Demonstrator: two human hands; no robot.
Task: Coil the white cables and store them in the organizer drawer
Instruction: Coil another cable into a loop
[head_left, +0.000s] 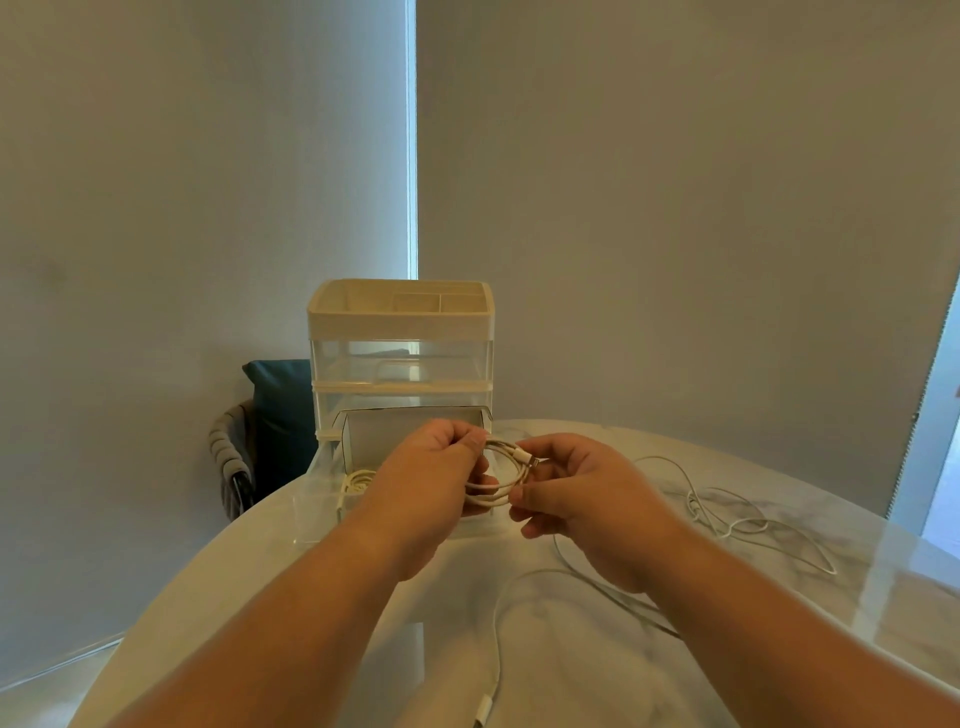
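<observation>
- Coil (498, 470) of white cable is held in front of the organizer (400, 332), just above its pulled-out bottom drawer (311, 514) and clear of the table (701, 665).
- The left hand (441, 467) has its fingers curled round the arc of the coil nearest the organizer, thumb clamping the loops together.
- The right hand (582, 499) pinches the opposite arc between thumb and forefinger, close to the connector (525, 458) that juts from the loops.
- Step in hand, as judged: securing the cable end so the finished coil can go into the drawer.
- Use the left-hand clamp as the anchor. Do not relax it while the right hand tucks the connector end alongside or through the loops.
- Keep the loops equal in width and lying flat. Uneven loops are likely to spring apart on release.
- Avoid a sharp bend where the cable meets the connector.
- A strand (613, 597) crosses the table below the right hand. It cannot be told whether this is a tail of the held coil, so check before lowering, since a trailing tail would drag the coil open.
- Set the coil down beside the stored coil (358, 480), which lies in the left part of the drawer, not on top of it, so the two do not tangle.
- Not yet coiled: a loose cable (748, 525) to the right of the organizer and a second cable (497, 639) well in front of it.
</observation>
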